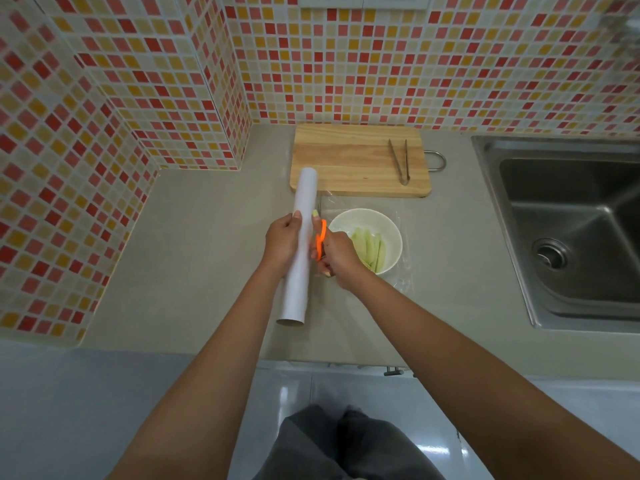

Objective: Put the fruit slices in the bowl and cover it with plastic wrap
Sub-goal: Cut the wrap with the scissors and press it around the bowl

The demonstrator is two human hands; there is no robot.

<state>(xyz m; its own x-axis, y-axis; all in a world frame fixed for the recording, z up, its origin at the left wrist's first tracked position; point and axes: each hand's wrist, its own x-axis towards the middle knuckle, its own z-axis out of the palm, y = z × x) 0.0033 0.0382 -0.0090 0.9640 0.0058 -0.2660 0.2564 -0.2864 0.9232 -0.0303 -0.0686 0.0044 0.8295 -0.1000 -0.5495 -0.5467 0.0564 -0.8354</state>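
**Cutting the wrap beside the bowl**

At frame centre, the left hand [282,241] grips the plastic wrap roll [300,247], while the right hand [334,252] holds orange scissors [321,239] just beside it. The white bowl [367,216] of fruit slices [370,249] sits right of centre, film [403,271] spread across it.

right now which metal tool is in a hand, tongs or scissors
The orange-handled scissors, gripped by the right hand; the tongs lie untouched on the cutting board.
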